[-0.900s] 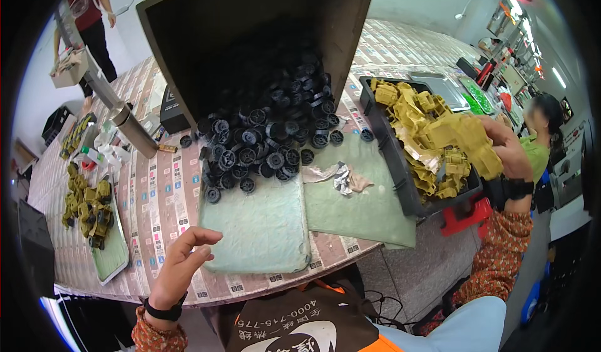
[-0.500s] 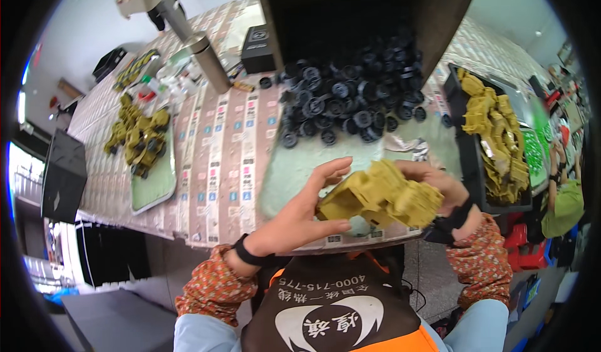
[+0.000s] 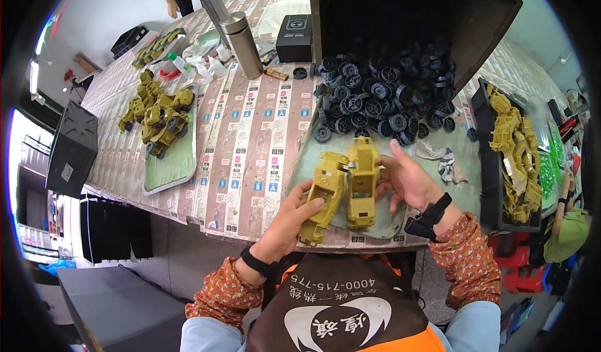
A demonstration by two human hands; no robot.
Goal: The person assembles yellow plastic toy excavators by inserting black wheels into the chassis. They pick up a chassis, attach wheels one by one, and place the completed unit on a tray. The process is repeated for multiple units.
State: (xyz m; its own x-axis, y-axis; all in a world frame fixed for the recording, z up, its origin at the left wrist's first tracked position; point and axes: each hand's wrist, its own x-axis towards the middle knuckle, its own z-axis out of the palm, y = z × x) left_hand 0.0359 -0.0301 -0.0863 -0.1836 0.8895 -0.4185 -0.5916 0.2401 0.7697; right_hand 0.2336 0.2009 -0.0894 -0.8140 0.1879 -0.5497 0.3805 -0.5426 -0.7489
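My left hand (image 3: 287,222) is closed on a mustard-yellow plastic toy vehicle body (image 3: 324,189), its thumb on the near half. A second yellow vehicle body (image 3: 362,186) is right beside it, over the near part of a pale green tray (image 3: 299,164). Next to that second body is my right hand (image 3: 405,180), thumb up and fingers spread. Its fingertips are at the body's right side; whether they touch it cannot be made out. Beyond both hands lies a heap of black toy wheels (image 3: 375,101).
Behind the wheels stands a large dark bin (image 3: 416,14). At right, a black tray (image 3: 485,120) holds more yellow bodies; at left, a green tray (image 3: 169,173) carries wheeled toy vehicles (image 3: 159,117). A steel post (image 3: 242,48), a black box (image 3: 294,39) and crumpled wipes (image 3: 446,164) are also there.
The yellow bodies, bunched together between both hands before, are now apart, side by side and upright in view. My right hand has opened and drawn to the right. The view has shifted.
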